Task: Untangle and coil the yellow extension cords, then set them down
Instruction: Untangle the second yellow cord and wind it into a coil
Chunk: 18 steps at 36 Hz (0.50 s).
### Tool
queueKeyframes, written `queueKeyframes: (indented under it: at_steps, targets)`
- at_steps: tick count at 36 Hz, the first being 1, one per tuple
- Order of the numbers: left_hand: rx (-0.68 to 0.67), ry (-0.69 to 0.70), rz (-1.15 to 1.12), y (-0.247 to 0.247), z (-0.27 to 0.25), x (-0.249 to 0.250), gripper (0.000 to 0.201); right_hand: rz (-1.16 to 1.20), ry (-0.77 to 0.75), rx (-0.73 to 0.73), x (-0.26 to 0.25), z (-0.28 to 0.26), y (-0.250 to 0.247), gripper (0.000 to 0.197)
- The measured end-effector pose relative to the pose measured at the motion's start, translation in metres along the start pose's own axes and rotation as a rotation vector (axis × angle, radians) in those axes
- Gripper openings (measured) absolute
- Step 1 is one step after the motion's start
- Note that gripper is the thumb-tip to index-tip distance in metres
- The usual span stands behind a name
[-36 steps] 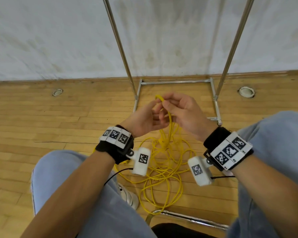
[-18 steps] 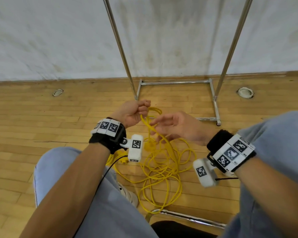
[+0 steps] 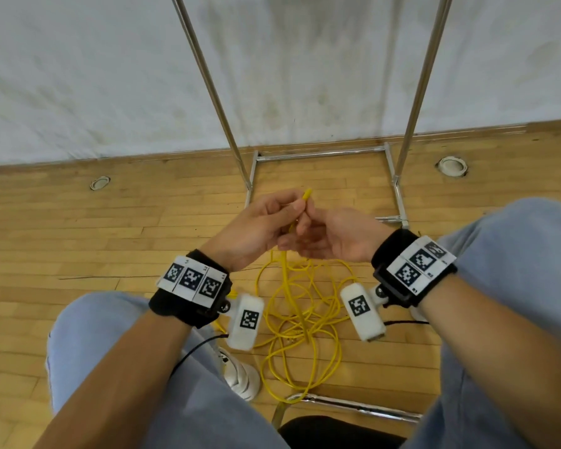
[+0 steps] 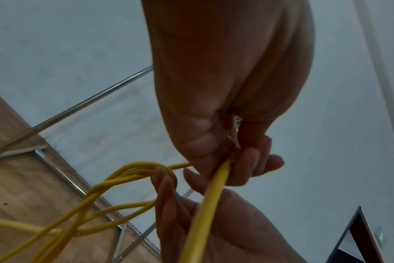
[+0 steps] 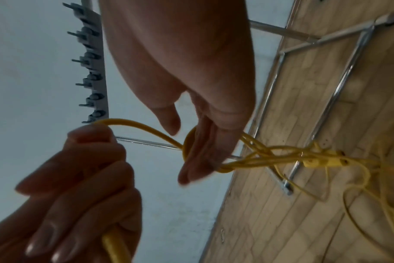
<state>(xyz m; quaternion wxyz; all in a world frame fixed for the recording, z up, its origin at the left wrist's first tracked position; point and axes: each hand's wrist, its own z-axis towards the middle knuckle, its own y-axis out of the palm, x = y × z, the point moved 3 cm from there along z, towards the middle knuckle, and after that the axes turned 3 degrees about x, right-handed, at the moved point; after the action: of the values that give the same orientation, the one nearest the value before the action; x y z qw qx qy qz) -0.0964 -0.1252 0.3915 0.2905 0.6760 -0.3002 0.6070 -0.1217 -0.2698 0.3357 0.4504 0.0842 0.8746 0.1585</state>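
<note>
wood floor (image 3: 78, 241) | head: cord tangle (image 3: 300, 322); right wrist: yellow plugs (image 5: 322, 162)

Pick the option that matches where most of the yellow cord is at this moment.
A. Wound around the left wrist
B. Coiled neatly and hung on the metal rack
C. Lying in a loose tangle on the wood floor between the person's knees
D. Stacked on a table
C: the yellow cord sprawls in loose overlapping loops on the wood floor, with only a short stretch raised to the left hand and right hand.

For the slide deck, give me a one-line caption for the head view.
Seated person's left hand and right hand grip one yellow cord end above a tangled pile on the wooden floor.
</note>
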Motion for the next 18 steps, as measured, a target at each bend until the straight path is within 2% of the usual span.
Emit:
queueKeyframes:
  at_steps: [2,6,9,11,13,15,18]
  targets:
    - [0.008,-0.001,0.015,-0.002,0.000,-0.001,0.024,-0.105,0.031,-0.010,0.004,-0.002,0.006,0.037]
    - [0.032,-0.035,0.091,-0.002,0.001,-0.007,0.024,0.216,-0.080,0.097,-0.001,0.003,0.005,0.034]
    - [0.145,-0.062,0.060,-0.004,0.004,-0.010,0.025,0.347,0.005,0.173,-0.001,0.006,-0.004,0.023]
    - [0.184,-0.075,0.018,-0.008,0.006,-0.009,0.025,0.483,0.060,0.205,0.001,0.009,-0.011,0.029]
    - [0.127,-0.069,0.017,-0.009,0.006,-0.007,0.024,0.617,0.062,0.213,0.001,0.012,-0.017,0.032]
    - [0.007,-0.060,0.054,-0.003,0.003,-0.005,0.023,0.707,0.060,0.211,-0.001,0.016,-0.022,0.033]
    - [-0.140,-0.057,0.116,0.008,-0.004,-0.006,0.022,0.737,0.062,0.217,-0.001,0.022,-0.028,0.025]
